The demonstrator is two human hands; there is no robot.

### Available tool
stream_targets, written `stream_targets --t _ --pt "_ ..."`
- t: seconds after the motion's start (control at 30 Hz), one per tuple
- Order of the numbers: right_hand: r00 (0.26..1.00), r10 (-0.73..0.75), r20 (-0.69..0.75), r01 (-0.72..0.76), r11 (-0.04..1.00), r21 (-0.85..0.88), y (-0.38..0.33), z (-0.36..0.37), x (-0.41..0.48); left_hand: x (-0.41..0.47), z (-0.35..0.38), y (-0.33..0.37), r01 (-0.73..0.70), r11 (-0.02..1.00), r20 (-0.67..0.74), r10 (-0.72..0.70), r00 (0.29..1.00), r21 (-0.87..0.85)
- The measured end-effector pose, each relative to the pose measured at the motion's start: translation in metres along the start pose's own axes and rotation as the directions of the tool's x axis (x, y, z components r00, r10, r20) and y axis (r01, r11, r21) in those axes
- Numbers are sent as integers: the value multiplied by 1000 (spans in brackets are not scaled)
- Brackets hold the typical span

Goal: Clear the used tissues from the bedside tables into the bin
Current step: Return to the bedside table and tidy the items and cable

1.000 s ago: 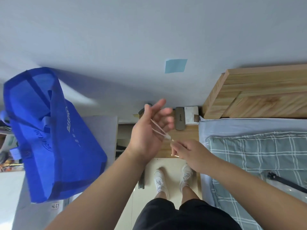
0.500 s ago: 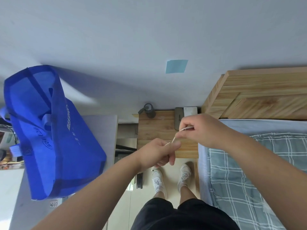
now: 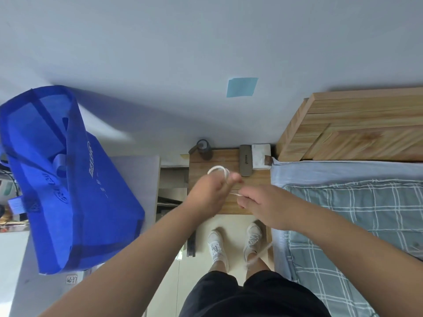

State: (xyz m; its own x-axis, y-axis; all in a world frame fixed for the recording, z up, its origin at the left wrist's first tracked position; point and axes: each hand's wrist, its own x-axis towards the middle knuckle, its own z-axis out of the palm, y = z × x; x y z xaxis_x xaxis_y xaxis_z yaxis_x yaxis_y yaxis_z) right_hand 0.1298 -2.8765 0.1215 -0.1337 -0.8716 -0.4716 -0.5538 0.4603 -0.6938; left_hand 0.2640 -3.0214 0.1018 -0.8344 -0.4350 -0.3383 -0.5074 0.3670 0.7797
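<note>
Two hands are busy over the bedside tabletop right now, and honestly neither one is on a tissue yet. The left hand is curled around a loop of thin white cord, with the loop poking up past its knuckles. The right hand is pinched narrow on the other end of that cord, just beside the left. So both are holding cord, not tissue.

As for the task's stuff: the only tissue-looking thing I can spot is a folded white wad at the back right corner of the tabletop, right by the headboard and touching a dark flat case. Can't tell if it's actually a used tissue or a pack. No bin in view; there's just a blue tote bag hanging off to the left.

My guess on handling: it's super light and soft, will crush to nothing, no slip risk. I'd pinch it from the top across the middle, since its right edge is tucked against the bed sheet. Cord needs putting down first though.
</note>
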Motion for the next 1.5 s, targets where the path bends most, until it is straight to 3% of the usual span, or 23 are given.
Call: stream_targets --t 0.1,0.17,0.2,0.27,0.33,0.4,0.47,0.5,0.53,0.63,0.7,0.73,0.8,0.87,0.97,1.03,1.1,1.17,1.23,1.3,1.33,1.5 --pt "998 -1 -57 -9 986 -164 6 -27 4 -12 12 0 -40 998 143 32 989 51" --pt "995 10 -97 -20 994 -104 13 -38 7 -19 12 3 84 988 242 -50 969 -132" --pt "993 4 -117 -9 999 -38 17 -39 9 -21 11 6 190 936 317 -91 944 -297" --pt "983 -20 -181 43 991 124 22 -33 13 -23 11 17 377 659 443 -74 893 -651" --pt "965 -20 -263 103 947 305 20 -18 14 -16 7 28 423 322 448 4 894 -847" --pt "956 27 -291 121 870 479 13 4 13 -1 -5 39 351 59 353 30 935 -935" --pt "962 73 -262 78 849 523 11 22 14 15 -16 44 220 -94 227 -73 971 -971" --pt "965 88 -247 51 861 507 11 27 15 20 -19 43 149 -82 159 -138 977 -985" --pt "968 96 -231 28 878 478 9 29 16 23 -18 39 86 -3 85 -195 977 -996" --pt "987 109 -120 -65 942 328 3 24 16 24 -10 21 -21 461 -133 -211 968 -887" --pt "993 119 -15 -112 969 221 -1 16 10 22 -7 5 -27 817 -216 -120 969 -576" --pt "993 117 11 -117 979 167 -3 9 7 19 -7 -3 -13 922 -196 -69 978 -387" --pt "996 91 -7 -91 996 -12 -7 -10 2 12 -7 -12 17 991 -60 -25 998 -129" --pt "997 44 -60 -55 980 -194 -8 -27 2 1 0 -13 29 993 57 -23 998 -111" --pt "992 9 -126 -32 984 -178 -4 -41 12 -10 13 0 111 943 183 -54 982 -314" --pt "981 11 -196 -6 1000 26 2 -41 20 -12 18 11 252 787 302 -88 949 -563" --pt "966 37 -258 57 935 349 6 -33 25 -11 16 23 353 512 384 -49 922 -783" --pt "974 111 -196 46 755 654 6 -16 26 -7 15 30 372 287 396 25 918 -883" --pt "987 146 -70 -22 549 836 2 3 23 -2 13 33 380 165 395 71 916 -910" --pt "984 178 -21 -54 403 914 0 15 20 2 12 31 369 141 379 50 924 -919" --pt "978 208 -29 -55 388 920 0 17 19 3 13 28 365 156 372 11 928 -918" --pt "971 227 -78 -70 580 812 -1 24 12 -1 21 16 386 282 354 -161 921 -878"
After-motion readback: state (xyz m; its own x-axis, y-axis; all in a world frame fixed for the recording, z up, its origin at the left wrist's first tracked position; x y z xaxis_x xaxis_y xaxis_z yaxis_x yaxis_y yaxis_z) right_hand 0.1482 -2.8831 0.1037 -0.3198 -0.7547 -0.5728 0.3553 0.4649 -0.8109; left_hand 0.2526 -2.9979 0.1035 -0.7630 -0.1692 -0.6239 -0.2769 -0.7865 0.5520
